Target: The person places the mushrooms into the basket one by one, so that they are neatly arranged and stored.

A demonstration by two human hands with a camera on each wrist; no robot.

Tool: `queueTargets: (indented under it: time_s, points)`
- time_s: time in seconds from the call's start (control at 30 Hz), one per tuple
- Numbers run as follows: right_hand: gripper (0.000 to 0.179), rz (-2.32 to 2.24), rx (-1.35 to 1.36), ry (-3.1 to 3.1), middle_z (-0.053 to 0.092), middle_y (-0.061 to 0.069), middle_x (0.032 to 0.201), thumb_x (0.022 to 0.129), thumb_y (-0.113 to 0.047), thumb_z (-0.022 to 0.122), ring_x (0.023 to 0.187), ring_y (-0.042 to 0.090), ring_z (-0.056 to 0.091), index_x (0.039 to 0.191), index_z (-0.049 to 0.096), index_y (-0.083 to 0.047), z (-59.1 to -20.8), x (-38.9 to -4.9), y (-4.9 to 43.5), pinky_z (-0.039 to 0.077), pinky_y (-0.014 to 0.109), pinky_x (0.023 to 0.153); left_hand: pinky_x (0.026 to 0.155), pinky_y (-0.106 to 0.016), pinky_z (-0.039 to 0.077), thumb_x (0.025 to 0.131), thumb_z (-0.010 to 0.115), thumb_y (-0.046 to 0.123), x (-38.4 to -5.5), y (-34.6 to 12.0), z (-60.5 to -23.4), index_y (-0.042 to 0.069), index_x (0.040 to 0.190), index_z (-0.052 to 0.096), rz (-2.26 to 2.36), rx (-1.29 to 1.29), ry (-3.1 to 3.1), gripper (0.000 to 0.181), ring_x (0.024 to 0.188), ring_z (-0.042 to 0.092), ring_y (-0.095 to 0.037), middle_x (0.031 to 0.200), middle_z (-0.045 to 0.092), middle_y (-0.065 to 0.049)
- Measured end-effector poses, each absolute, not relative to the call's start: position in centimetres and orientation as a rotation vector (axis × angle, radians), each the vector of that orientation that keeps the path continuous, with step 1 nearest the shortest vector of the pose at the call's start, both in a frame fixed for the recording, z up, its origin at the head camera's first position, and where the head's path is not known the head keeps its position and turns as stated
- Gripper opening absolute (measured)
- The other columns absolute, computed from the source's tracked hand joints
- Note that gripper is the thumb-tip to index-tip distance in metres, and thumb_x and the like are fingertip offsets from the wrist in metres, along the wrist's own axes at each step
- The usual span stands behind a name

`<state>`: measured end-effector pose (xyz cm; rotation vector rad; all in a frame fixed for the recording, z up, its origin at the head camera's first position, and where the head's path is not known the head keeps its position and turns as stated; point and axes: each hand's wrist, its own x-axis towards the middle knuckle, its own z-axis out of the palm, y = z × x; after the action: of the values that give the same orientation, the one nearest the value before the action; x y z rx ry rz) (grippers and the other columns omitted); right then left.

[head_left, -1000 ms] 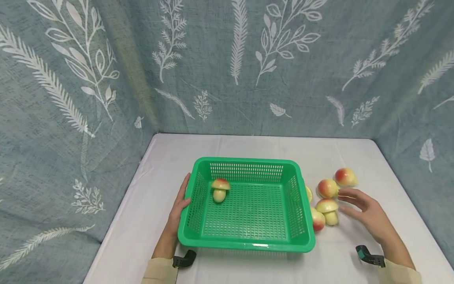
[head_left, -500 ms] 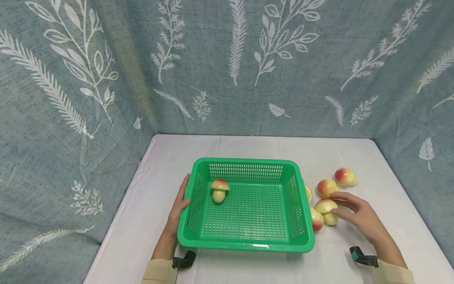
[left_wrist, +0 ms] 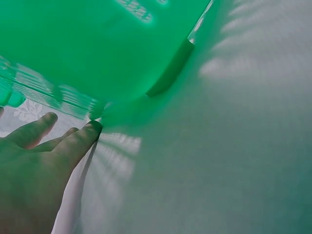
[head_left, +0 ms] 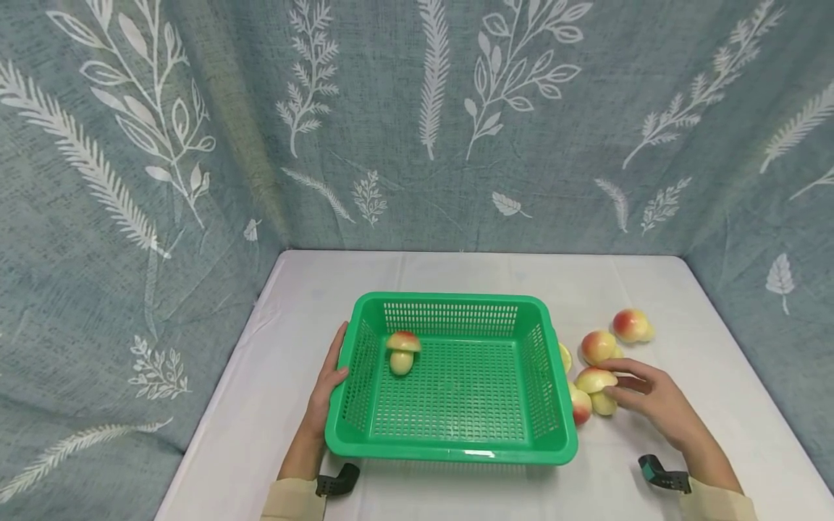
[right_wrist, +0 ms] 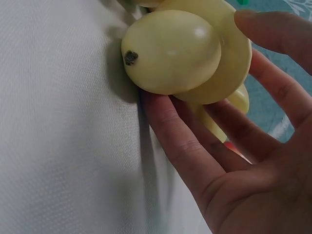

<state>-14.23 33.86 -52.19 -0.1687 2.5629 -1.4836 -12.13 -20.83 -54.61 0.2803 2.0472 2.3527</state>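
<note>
A green plastic basket [head_left: 449, 449] with slotted walls stands mid-table. Inside, near its left wall, lies an artificial mushroom [head_left: 402, 353] with a red-and-yellow cap. Against the basket's left side rests my left hand [head_left: 323, 394], its thumb at the rim; in the left wrist view its fingers [left_wrist: 73, 146] lie straight by the outer wall. To the basket's right, my right hand [head_left: 658, 405] holds another artificial mushroom [head_left: 596, 380] with thumb and fingers on its cap and pale stem [right_wrist: 170, 51]. That mushroom still lies on the table.
Behind the held mushroom lie two more red-and-yellow mushrooms, a nearer one [head_left: 597, 347] and a farther one [head_left: 630, 325]. Another red-and-yellow piece [head_left: 580, 405] and a yellow piece [head_left: 565, 357] are partly hidden by the basket's right wall. Leaf-patterned curtains [head_left: 391, 130] enclose the white table [head_left: 326, 275].
My right hand has moved left from beside the mushroom and closed its thumb and fingers about it. The left hand and the basket have stayed in place.
</note>
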Motion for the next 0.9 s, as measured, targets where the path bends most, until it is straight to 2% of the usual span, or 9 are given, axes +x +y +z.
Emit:
queueTargets:
  time_s: [0.13,0.33,0.63,0.73,0.9]
  points:
    - [0.047,-1.468,-0.211,2.586,0.066,0.016,0.141,0.101,-0.018,0.078,0.116,0.007,0.064,0.144,0.066,-0.001,-52.18,-14.15,33.87,0.058,0.033,0.085,0.121,-0.038,0.027,0.105,0.03,0.02,-12.13,-20.81,-54.63,0.018,0.176,0.001,2.36,0.285,2.041,0.077,0.165,0.005,-0.034,0.182,0.003,-0.007]
    - [0.044,-1.481,-0.226,2.581,0.067,0.014,0.138,0.101,-0.018,0.079,0.114,0.011,0.066,0.141,0.067,-0.003,-52.07,-14.04,33.75,0.058,0.033,0.084,0.119,-0.036,0.029,0.104,0.03,0.02,-12.14,-20.82,-54.71,0.018,0.176,0.001,2.358,0.284,2.046,0.078,0.165,0.006,-0.034,0.182,0.003,-0.006]
    - [0.041,-1.474,-0.234,2.613,0.07,0.005,0.133,0.101,-0.021,0.079,0.112,0.007,0.068,0.137,0.069,-0.005,-51.83,-13.83,33.65,0.056,0.03,0.086,0.118,-0.03,0.031,0.105,0.03,0.02,-12.18,-20.79,-54.62,0.016,0.176,0.0,2.37,0.29,2.033,0.078,0.165,0.004,-0.035,0.182,0.001,-0.008]
    - [0.04,-1.487,-0.242,2.62,0.07,0.002,0.132,0.101,-0.02,0.079,0.113,0.001,0.065,0.136,0.069,-0.004,-51.88,-13.73,33.81,0.057,0.03,0.086,0.119,-0.033,0.029,0.105,0.03,0.02,-12.2,-20.77,-54.55,0.016,0.176,0.0,2.369,0.283,2.03,0.078,0.165,0.004,-0.035,0.182,0.001,-0.008]
    - [0.037,-1.509,-0.295,2.666,0.069,0.0,0.132,0.101,-0.014,0.078,0.115,-0.003,0.063,0.135,0.069,-0.002,-51.63,-13.57,34.2,0.057,0.027,0.086,0.123,-0.046,0.022,0.104,0.03,0.02,-12.18,-20.78,-54.38,0.017,0.176,0.001,2.366,0.27,2.037,0.078,0.165,0.004,-0.035,0.182,0.002,-0.008]
